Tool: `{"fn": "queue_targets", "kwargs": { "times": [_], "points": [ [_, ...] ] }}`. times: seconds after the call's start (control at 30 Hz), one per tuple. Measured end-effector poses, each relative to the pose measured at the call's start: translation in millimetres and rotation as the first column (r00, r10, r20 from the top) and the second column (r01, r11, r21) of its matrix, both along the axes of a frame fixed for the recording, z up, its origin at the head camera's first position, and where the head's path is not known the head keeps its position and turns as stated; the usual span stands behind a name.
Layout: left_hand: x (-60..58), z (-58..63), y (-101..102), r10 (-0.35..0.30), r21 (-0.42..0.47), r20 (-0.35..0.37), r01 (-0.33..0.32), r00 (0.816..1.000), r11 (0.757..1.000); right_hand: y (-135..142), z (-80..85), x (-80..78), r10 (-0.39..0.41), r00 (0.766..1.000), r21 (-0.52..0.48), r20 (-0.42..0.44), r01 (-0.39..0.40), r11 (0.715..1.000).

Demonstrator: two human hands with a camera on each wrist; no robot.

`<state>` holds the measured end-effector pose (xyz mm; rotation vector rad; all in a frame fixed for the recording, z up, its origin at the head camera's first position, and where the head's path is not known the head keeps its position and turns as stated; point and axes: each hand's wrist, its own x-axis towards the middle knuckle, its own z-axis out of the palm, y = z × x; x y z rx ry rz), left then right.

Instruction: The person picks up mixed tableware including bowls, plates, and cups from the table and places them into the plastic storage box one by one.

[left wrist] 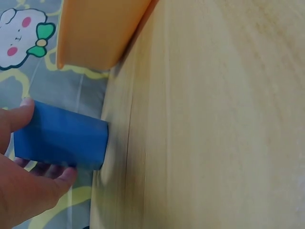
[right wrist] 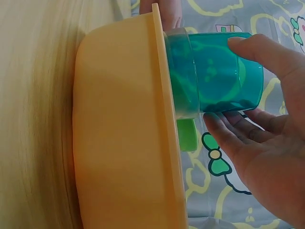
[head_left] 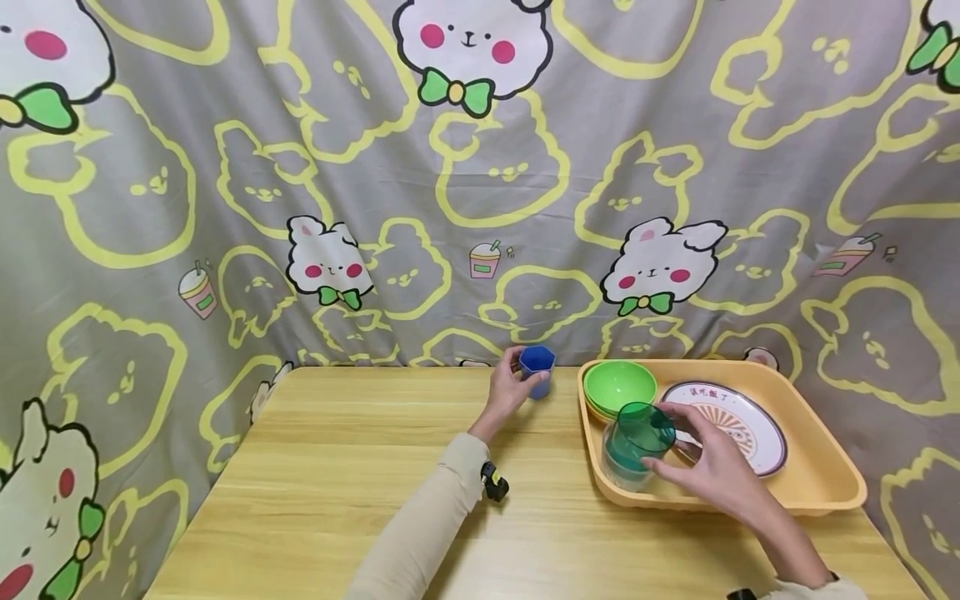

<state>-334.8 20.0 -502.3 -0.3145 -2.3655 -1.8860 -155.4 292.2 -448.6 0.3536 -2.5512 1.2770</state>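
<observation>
At the table's back edge my left hand (head_left: 508, 393) holds a blue hexagonal cup (head_left: 540, 386), which stands upright on the wood. In the left wrist view, thumb and fingers lie on opposite sides of the blue cup (left wrist: 62, 136). My right hand (head_left: 708, 462) has its thumb and fingers around a see-through green cup (head_left: 643, 429) over the near left corner of an orange tub. The lower part of the green cup (right wrist: 224, 71) sits inside a clear cup (right wrist: 180, 76), as the right wrist view shows.
The orange tub (head_left: 825, 467) stands on the right of the wooden table (head_left: 330, 467). Stacked bowls (head_left: 620, 387), the top one green, sit in its back left corner beside a white patterned oval plate (head_left: 765, 437). A printed curtain (head_left: 465, 192) hangs right behind the table.
</observation>
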Motion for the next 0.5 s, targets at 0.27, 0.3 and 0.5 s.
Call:
{"fn": "queue_targets", "kwargs": {
  "times": [0.27, 0.3, 0.5],
  "points": [
    [1.9, 6.4, -6, -0.019, 0.009, -0.005, 0.019, 1.0, 1.0, 1, 0.1, -2.7, -0.007, 1.0, 0.014, -0.018, 0.007, 1.0],
    [2.0, 7.1, -7, -0.02, 0.008, -0.006, 0.02, 1.0, 1.0, 1, 0.5, -2.7, -0.006, 1.0, 0.011, -0.013, 0.007, 1.0],
    [5.2, 7.6, -18, -0.024, 0.004, -0.005, 0.024, 1.0, 1.0, 0, 1.4, -2.9, 0.002, 1.0, -0.013, 0.007, -0.002, 1.0]
  ]
}}
